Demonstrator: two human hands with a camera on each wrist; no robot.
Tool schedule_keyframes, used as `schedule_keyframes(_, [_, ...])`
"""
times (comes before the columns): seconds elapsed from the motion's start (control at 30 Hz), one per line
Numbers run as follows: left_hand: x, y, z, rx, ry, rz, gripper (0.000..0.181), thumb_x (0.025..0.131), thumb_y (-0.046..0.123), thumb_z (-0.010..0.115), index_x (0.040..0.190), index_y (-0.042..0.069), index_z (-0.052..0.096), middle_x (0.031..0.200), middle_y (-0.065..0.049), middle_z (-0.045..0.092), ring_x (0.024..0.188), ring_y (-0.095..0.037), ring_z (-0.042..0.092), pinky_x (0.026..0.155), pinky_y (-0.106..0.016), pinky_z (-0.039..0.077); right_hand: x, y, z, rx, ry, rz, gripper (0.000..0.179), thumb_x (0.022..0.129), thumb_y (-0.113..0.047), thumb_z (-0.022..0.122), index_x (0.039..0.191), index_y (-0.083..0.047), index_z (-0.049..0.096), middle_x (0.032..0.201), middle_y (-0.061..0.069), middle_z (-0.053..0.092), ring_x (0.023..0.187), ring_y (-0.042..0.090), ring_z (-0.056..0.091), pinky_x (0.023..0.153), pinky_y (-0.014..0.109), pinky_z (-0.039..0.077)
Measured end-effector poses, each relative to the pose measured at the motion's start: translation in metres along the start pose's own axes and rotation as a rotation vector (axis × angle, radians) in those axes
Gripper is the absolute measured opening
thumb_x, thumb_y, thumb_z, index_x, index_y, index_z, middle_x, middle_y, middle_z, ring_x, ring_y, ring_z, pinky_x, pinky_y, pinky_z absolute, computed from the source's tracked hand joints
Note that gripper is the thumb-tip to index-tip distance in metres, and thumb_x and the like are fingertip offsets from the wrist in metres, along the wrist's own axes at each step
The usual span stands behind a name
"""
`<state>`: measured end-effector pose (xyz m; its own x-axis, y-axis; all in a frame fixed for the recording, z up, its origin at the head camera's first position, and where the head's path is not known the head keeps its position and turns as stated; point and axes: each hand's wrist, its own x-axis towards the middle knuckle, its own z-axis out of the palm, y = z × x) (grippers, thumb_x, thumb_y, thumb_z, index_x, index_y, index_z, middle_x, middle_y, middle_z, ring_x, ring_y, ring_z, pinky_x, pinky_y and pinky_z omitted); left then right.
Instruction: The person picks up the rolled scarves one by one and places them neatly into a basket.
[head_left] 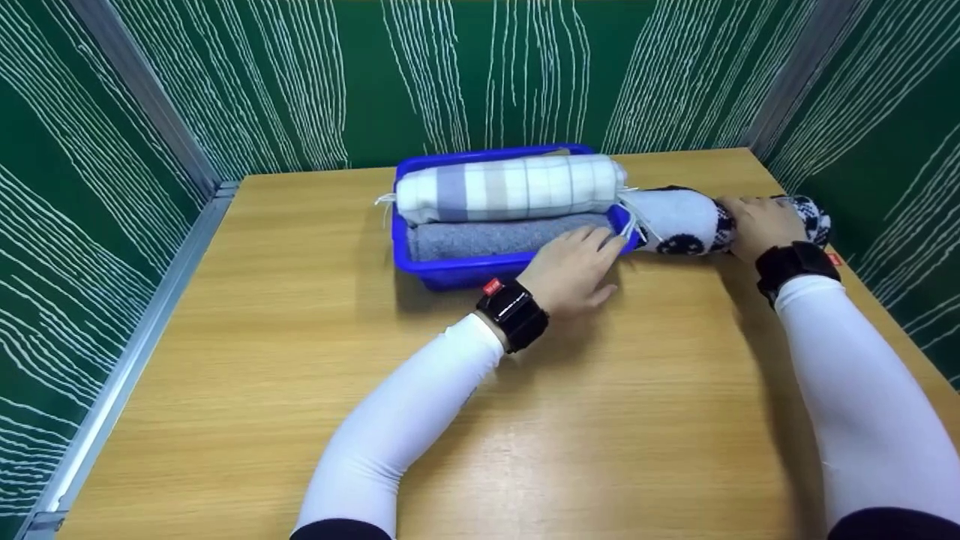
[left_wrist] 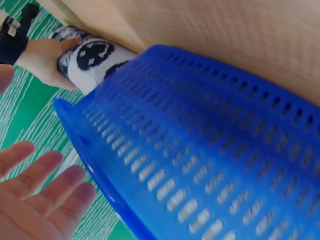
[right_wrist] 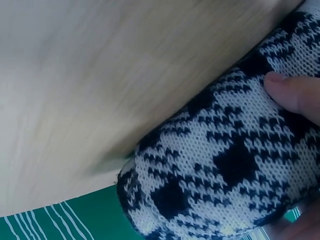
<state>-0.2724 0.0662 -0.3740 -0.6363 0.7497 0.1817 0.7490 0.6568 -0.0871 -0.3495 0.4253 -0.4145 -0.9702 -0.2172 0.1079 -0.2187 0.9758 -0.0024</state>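
A rolled black-and-white knitted scarf (head_left: 679, 217) lies on the table to the right of a blue plastic basket (head_left: 480, 268). My right hand (head_left: 765, 225) grips this roll from above near its right end; in the right wrist view the thumb (right_wrist: 295, 95) lies along the checked knit (right_wrist: 215, 165). My left hand (head_left: 574, 270) is over the basket's front right corner, its fingers extended; whether they touch the rim is unclear. Inside the basket are a plaid fringed rolled scarf (head_left: 517, 187) at the back and a grey rolled cloth (head_left: 502, 236) in front.
The wooden table (head_left: 315, 360) runs up to green walls (head_left: 495, 75) with white wavy lines at the back and sides. Grey metal posts (head_left: 150, 90) stand at the corners. White fringe (head_left: 634, 214) hangs over the basket's right end towards the knitted roll.
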Motion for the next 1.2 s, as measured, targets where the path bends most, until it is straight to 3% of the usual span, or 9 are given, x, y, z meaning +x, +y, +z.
schedule_keyframes(0.33, [0.009, 0.015, 0.011, -0.013, 0.051, 0.062, 0.065, 0.104, 0.044, 0.067, 0.157, 0.009, 0.051, 0.149, -0.008, 0.062, 0.140, -0.026, 0.059, 0.123, -0.038, 0.047, -0.009, -0.001, 0.001, 0.040, -0.027, 0.044, 0.071, 0.087, 0.007, 0.069, 0.155, 0.002, 0.048, 0.145, 0.041, 0.056, 0.132, 0.064, 0.050, 0.118, 0.080, 0.032])
schedule_keyframes(0.67, [0.016, 0.029, 0.017, 0.008, 0.053, 0.134, 0.069, 0.105, 0.042, 0.066, 0.161, 0.007, 0.048, 0.155, -0.008, 0.059, 0.147, -0.025, 0.054, 0.130, -0.035, 0.038, -0.017, -0.002, -0.001, 0.053, -0.028, 0.040, 0.073, 0.086, 0.009, 0.069, 0.155, 0.001, 0.048, 0.147, 0.041, 0.055, 0.134, 0.065, 0.050, 0.118, 0.080, 0.032])
schedule_keyframes(1.2, [0.031, 0.047, 0.027, -0.002, 0.017, 0.113, 0.063, 0.108, 0.043, 0.060, 0.160, 0.008, 0.048, 0.159, -0.007, 0.057, 0.151, -0.022, 0.051, 0.133, -0.032, 0.033, -0.030, -0.004, -0.006, 0.067, -0.067, 0.037, 0.073, 0.085, 0.009, 0.068, 0.155, 0.001, 0.049, 0.143, 0.041, 0.057, 0.131, 0.064, 0.051, 0.118, 0.080, 0.032])
